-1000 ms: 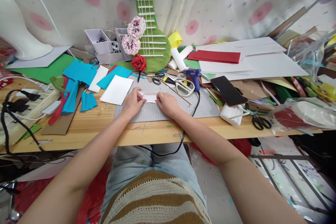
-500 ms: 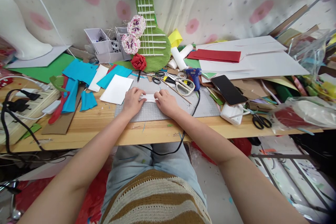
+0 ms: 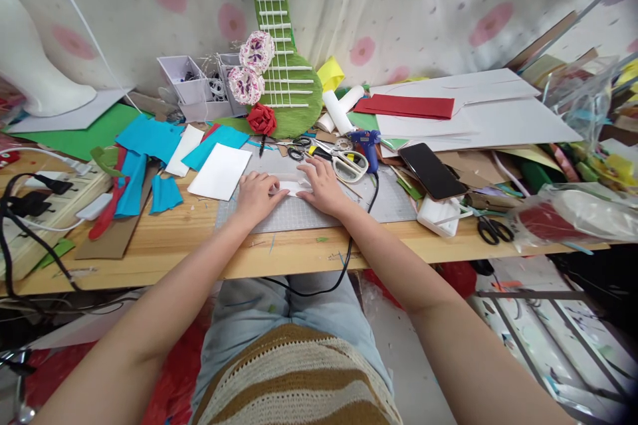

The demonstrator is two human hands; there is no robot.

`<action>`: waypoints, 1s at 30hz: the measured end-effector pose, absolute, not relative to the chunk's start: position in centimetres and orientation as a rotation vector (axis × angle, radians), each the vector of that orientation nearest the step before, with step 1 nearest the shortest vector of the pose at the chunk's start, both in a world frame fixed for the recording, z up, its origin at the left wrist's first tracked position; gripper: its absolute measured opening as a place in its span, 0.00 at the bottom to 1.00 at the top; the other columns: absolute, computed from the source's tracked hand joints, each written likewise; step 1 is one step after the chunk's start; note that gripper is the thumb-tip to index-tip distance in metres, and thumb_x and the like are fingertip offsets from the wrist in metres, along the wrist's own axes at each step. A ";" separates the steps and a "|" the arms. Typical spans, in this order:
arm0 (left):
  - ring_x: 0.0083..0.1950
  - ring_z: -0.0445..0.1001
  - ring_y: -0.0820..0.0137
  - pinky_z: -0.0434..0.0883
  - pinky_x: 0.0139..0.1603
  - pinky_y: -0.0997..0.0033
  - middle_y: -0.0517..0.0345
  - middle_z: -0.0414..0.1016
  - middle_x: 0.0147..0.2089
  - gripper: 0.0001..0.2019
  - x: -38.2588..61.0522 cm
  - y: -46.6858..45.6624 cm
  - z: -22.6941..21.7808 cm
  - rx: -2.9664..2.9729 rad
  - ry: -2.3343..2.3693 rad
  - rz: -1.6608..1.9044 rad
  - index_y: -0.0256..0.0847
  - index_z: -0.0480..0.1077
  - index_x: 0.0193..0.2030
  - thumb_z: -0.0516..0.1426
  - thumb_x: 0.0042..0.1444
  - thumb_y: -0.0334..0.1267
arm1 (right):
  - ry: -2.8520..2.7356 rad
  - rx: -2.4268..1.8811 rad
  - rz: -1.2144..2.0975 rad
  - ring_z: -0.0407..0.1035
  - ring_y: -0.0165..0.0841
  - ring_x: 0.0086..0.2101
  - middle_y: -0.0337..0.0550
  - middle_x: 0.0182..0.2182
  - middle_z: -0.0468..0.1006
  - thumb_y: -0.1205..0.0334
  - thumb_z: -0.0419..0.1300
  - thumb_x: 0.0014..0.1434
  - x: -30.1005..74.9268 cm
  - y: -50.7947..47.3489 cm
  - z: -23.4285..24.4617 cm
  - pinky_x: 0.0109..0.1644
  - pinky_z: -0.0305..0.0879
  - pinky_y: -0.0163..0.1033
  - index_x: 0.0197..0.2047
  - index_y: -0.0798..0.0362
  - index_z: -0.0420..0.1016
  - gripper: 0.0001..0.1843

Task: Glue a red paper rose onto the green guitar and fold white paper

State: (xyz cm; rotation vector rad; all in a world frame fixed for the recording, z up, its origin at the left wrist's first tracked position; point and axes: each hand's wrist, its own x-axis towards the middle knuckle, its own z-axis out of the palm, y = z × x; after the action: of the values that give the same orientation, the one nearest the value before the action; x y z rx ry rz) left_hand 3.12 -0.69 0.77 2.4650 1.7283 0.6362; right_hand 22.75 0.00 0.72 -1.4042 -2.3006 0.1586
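A strip of white paper [image 3: 290, 188] lies across the grey cutting mat [image 3: 279, 218] between my two hands. My left hand [image 3: 258, 197] has its fingers curled over the left end of the strip, its thumb stretched along the paper. At the right end, my right hand [image 3: 323, 187] touches the strip with its thumb, its fingers spread and reaching over the far side. A flat white sheet [image 3: 220, 171] rests just beyond my left hand. White-handled scissors [image 3: 350, 166] and a blue glue gun [image 3: 367, 146] lie behind my right hand.
A green guitar-shaped piece [image 3: 294, 96] with paper flowers stands at the back. Blue paper pieces [image 3: 149, 136] lie left, near a power strip [image 3: 64, 212]. To the right are a phone [image 3: 431, 170] and black scissors [image 3: 495, 230]. The glue gun's cord [image 3: 343, 265] hangs over the front edge.
My right hand's fingers have spread and reached away from me. More of the white strip shows between my hands, and it looks wider. My left hand has moved slightly toward me.
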 end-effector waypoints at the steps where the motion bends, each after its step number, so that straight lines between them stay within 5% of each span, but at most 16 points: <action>1: 0.45 0.66 0.57 0.57 0.47 0.56 0.52 0.76 0.36 0.12 3.2 -0.7 0.7 2.463 1.743 0.642 0.44 0.72 0.32 0.57 0.54 0.50 | -2.303 -1.407 0.167 0.42 0.46 0.63 0.55 0.61 0.55 0.58 0.62 0.53 22.8 0.0 0.6 0.63 0.46 0.57 0.59 0.52 0.59 0.31; 11: 0.45 0.65 0.58 0.55 0.46 0.56 0.54 0.75 0.37 0.11 3.4 -0.7 0.6 2.442 1.776 0.662 0.44 0.71 0.31 0.59 0.52 0.49 | -2.205 -1.441 0.300 0.41 0.47 0.63 0.55 0.61 0.54 0.57 0.63 0.50 22.8 0.6 -0.2 0.63 0.46 0.57 0.60 0.52 0.59 0.35; 16: 0.45 0.65 0.58 0.56 0.46 0.57 0.53 0.75 0.36 0.12 3.4 -0.7 0.5 2.448 1.783 0.657 0.44 0.70 0.32 0.60 0.51 0.50 | -2.025 -1.481 0.226 0.58 0.42 0.51 0.51 0.45 0.68 0.57 0.59 0.55 22.6 0.4 0.6 0.57 0.54 0.50 0.38 0.53 0.74 0.10; 19: 0.45 0.65 0.57 0.55 0.46 0.57 0.53 0.74 0.36 0.12 3.4 -0.6 0.4 2.436 1.778 0.668 0.44 0.70 0.32 0.60 0.50 0.51 | -2.017 -1.566 0.290 0.64 0.38 0.41 0.46 0.33 0.72 0.55 0.57 0.57 22.3 0.2 1.3 0.49 0.59 0.43 0.29 0.53 0.74 0.12; 24: 0.46 0.64 0.57 0.55 0.46 0.56 0.52 0.74 0.37 0.12 3.4 -0.7 0.4 2.437 1.772 0.660 0.44 0.70 0.33 0.58 0.53 0.51 | -2.092 -1.754 0.563 0.67 0.32 0.32 0.41 0.28 0.75 0.52 0.58 0.57 21.4 -0.6 2.0 0.37 0.58 0.35 0.32 0.52 0.75 0.12; 30: 0.46 0.65 0.58 0.54 0.47 0.56 0.53 0.74 0.37 0.10 3.4 -0.8 0.3 2.455 1.785 0.651 0.44 0.70 0.34 0.54 0.58 0.47 | -2.167 -1.781 0.599 0.69 0.32 0.33 0.42 0.31 0.78 0.54 0.56 0.58 21.0 -0.8 2.0 0.35 0.57 0.35 0.32 0.51 0.74 0.11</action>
State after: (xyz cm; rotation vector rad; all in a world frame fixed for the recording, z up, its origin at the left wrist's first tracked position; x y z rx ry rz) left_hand 3.37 -0.80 0.30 2.4550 1.7845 0.6512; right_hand 20.95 -0.80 1.98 -1.7814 -2.1674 0.5988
